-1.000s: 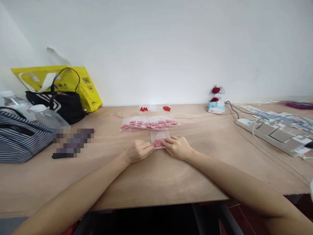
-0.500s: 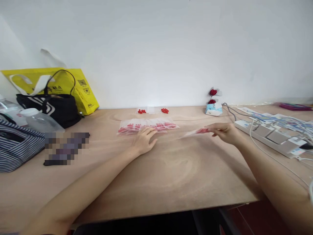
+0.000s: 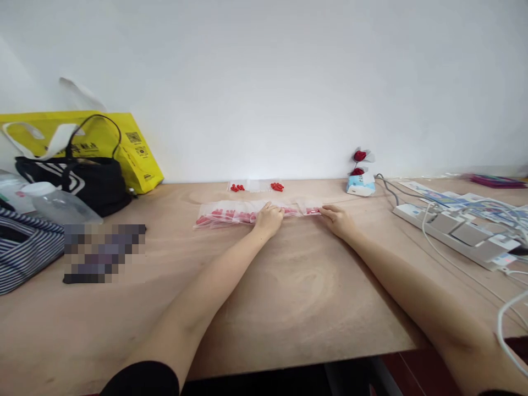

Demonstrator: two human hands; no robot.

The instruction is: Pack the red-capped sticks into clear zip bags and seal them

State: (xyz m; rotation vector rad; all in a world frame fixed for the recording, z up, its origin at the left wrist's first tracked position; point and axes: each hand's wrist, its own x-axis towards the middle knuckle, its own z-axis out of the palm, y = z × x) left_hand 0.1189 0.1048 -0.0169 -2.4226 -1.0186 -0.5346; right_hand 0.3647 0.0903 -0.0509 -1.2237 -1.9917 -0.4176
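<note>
Small clear plastic zip bags [image 3: 225, 215] with red pieces inside lie overlapping in a row across the middle of the table. My left hand [image 3: 269, 220] is on the right part of this row, its fingers curled together at a bag and partly covering it. My right hand [image 3: 337, 220] pinches the right edge of another zip bag [image 3: 310, 208], which lies low at the row's right end with red pieces in it. Behind the row, near the wall, are two small groups of loose red pieces [image 3: 278, 187] on or beside clear bags [image 3: 258, 186].
At left stand a yellow bag [image 3: 144, 165], a black bag [image 3: 103, 184], a plastic bottle [image 3: 61, 206] and a striped bag [image 3: 31, 247], with a blurred-out item [image 3: 105, 253] before them. A tissue pack [image 3: 361, 185] with red roses, a power strip [image 3: 449, 228], cables and printed sheets are at right.
My right hand has moved left, bringing its zip bag to the row's right end. My left hand has slid right along the row, and its fingers, spread before, are now curled.
</note>
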